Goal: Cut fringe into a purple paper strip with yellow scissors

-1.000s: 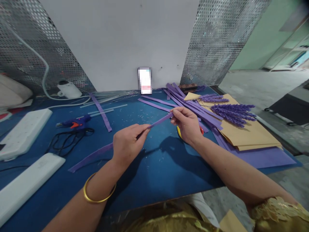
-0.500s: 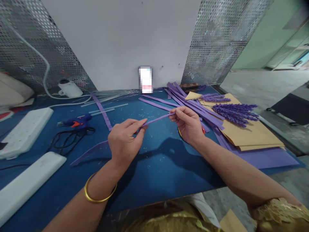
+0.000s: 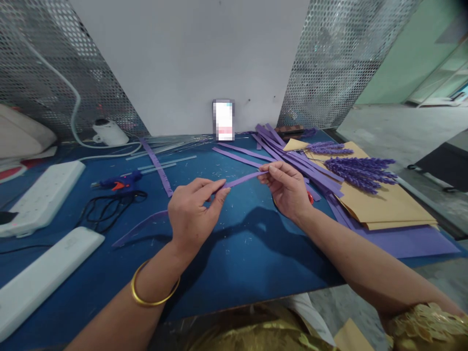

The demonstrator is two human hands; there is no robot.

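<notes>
A narrow purple paper strip (image 3: 243, 180) is stretched between my two hands above the blue tabletop. My left hand (image 3: 195, 209) pinches it between thumb and fingers, and its loose tail hangs out past the wrist to the left. At the strip's other end my right hand (image 3: 285, 187) has it pinched at the fingertips. Something with a red edge (image 3: 310, 197), mostly hidden, lies under the right hand. A pile of purple strips (image 3: 298, 158) lies just behind that hand. To the left of my left hand is a separate fringed purple strip (image 3: 159, 168).
On the left are a blue glue gun (image 3: 122, 183) with a black cord and two white power strips (image 3: 54, 195) (image 3: 51, 278). A phone (image 3: 224, 120) leans on the back panel. Purple flower sprigs (image 3: 360, 173) rest on brown paper (image 3: 387, 209) at the right.
The strip between my hands has turned so more of its flat face shows. Both hands keep their pinch on it. The whole view has shifted slightly.
</notes>
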